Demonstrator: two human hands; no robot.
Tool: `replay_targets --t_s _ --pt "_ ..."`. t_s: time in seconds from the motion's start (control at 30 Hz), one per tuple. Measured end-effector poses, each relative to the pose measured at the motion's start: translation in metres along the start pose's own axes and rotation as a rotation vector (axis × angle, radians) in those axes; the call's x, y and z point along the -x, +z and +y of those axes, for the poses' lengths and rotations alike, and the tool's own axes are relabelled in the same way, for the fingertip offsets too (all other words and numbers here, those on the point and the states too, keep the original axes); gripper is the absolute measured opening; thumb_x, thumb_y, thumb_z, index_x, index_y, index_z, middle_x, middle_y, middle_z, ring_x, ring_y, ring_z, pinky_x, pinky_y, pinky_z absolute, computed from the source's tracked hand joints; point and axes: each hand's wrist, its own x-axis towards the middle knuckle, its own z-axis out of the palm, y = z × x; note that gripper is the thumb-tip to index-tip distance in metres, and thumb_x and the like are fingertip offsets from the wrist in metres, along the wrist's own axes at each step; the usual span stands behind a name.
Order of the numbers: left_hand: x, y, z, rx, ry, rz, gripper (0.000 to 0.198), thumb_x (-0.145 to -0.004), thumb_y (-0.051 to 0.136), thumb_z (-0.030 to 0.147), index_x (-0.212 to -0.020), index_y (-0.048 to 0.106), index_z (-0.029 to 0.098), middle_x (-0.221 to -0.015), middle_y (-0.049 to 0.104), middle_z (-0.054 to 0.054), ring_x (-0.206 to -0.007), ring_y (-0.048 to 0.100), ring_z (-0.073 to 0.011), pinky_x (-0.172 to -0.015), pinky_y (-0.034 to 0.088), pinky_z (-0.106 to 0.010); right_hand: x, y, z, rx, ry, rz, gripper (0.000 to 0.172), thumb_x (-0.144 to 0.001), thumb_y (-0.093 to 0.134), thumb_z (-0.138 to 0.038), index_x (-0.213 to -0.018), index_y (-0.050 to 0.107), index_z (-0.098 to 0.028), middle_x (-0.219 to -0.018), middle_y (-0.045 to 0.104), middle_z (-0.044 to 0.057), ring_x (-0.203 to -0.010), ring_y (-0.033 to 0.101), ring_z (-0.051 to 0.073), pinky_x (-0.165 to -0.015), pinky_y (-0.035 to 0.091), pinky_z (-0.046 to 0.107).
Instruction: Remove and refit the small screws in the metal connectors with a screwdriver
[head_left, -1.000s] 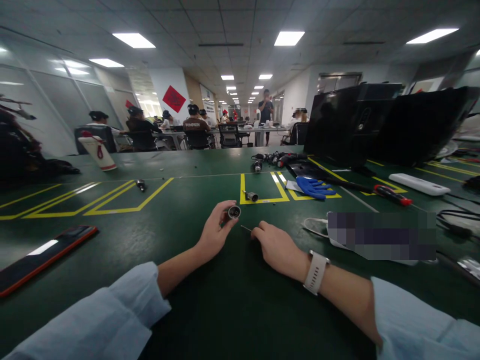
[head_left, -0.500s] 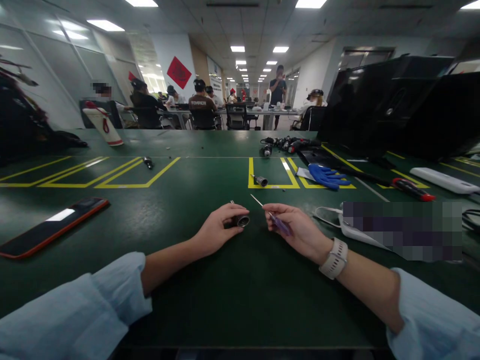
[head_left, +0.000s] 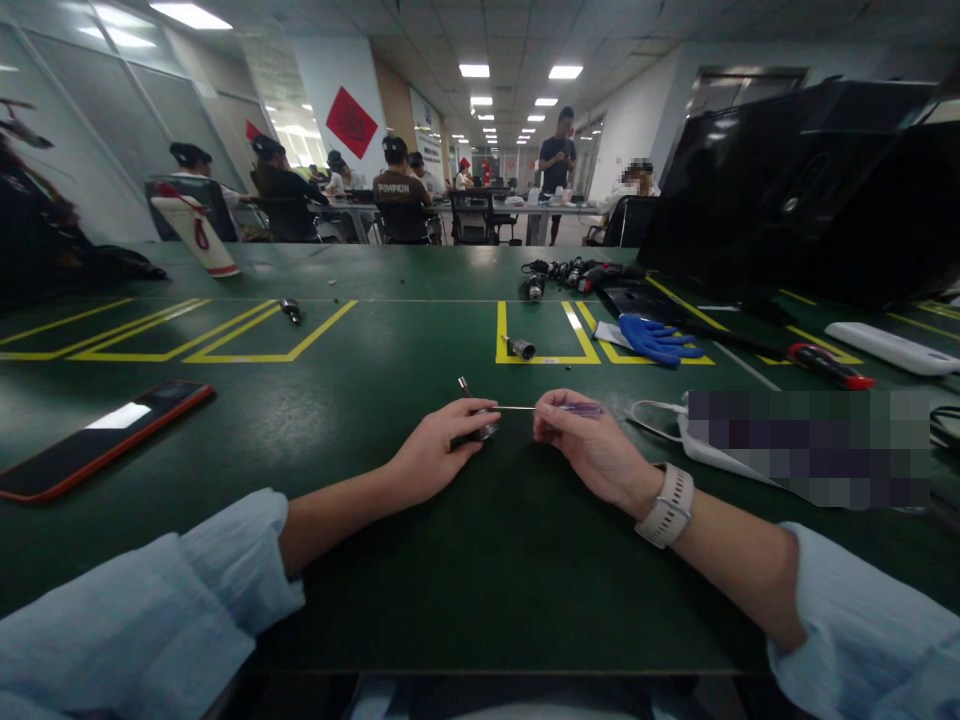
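Left hand (head_left: 431, 450) grips 1 metal part (head_left: 487, 431) over the table (head_left: 480, 570), presumably to steady it; right hand (head_left: 581, 435) pinches the screwdriver (head_left: 582, 409) level, apparently for control; whether its tip touches the part cannot be told.

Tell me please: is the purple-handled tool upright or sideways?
Sideways: the purple-handled tool is in the right hand, its shaft pointing toward the left hand.

The screwdriver (head_left: 582, 409) has swung level — tip now at the metal part (head_left: 488, 431).
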Motion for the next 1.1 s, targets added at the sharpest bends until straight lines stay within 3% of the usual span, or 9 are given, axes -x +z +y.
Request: replay_targets --t_s 0.33,0.5,0.67,0.8,0.9,1.1 --pt "0.004 0.0 0.004 -0.112 0.051 0.015 0.044 -0.083 0.045 0.006 -0.123 0.055 0.02 -0.133 0.05 -0.007 -0.123 0.046 -0.0215 -0.103 0.041 -0.044 -0.001 0.002 0.0 0.041 -0.052 0.035 0.028 -0.079 0.059 -0.038 -0.06 0.051 -0.02 -0.046 0.045 -0.006 -0.05 0.042 0.011 -0.069 0.039 0.03" --pt "0.003 0.0 0.003 -0.028 0.03 0.084 0.041 -0.08 0.05 0.007 -0.117 0.061 0.021 -0.128 0.055 -0.007 -0.12 0.05 -0.0215 -0.104 0.04 -0.044 0.004 0.004 0.002 0.18 -0.07 -0.04 0.032 -0.084 0.055 -0.04 -0.06 0.053 -0.019 -0.047 0.047 -0.005 -0.05 0.042 0.011 -0.062 0.035 0.028" --pt "0.0 -0.002 0.005 0.405 -0.174 0.134 0.038 -0.075 0.058 0.013 -0.113 0.062 0.019 -0.129 0.055 -0.008 -0.119 0.053 -0.0217 -0.101 0.045 -0.041 0.009 0.008 0.004 0.353 -0.08 -0.16 0.028 -0.086 0.055 -0.038 -0.065 0.057 -0.018 -0.054 0.053 -0.003 -0.056 0.047 0.013 -0.063 0.036 0.028" --pt "-0.003 -0.004 0.006 0.69 -0.384 0.171 0.042 -0.072 0.062 0.013 -0.114 0.061 0.016 -0.123 0.061 -0.007 -0.114 0.057 -0.0202 -0.107 0.039 -0.04 0.01 0.007 0.005 0.464 -0.089 -0.209 0.026 -0.087 0.054 -0.038 -0.071 0.058 -0.019 -0.062 0.056 -0.003 -0.062 0.051 0.014 -0.066 0.039 0.029" --pt "-0.005 -0.005 0.006 0.787 -0.477 0.172 0.045 -0.071 0.062 0.01 -0.115 0.06 0.017 -0.116 0.066 -0.006 -0.111 0.059 -0.0198 -0.106 0.039 -0.04 0.01 0.005 0.005 0.525 -0.105 -0.228 0.025 -0.088 0.054 -0.039 -0.073 0.059 -0.019 -0.066 0.056 -0.002 -0.065 0.052 0.014 -0.067 0.039 0.029" --pt "-0.007 -0.006 0.009 0.801 -0.494 0.204 0.042 -0.069 0.06 0.005 -0.109 0.065 0.017 -0.113 0.067 -0.005 -0.108 0.061 -0.0196 -0.104 0.04 -0.039 0.011 0.005 0.004 0.654 -0.143 -0.257 0.027 -0.09 0.05 -0.039 -0.074 0.059 -0.02 -0.068 0.056 -0.002 -0.066 0.053 0.014 -0.068 0.04 0.03"
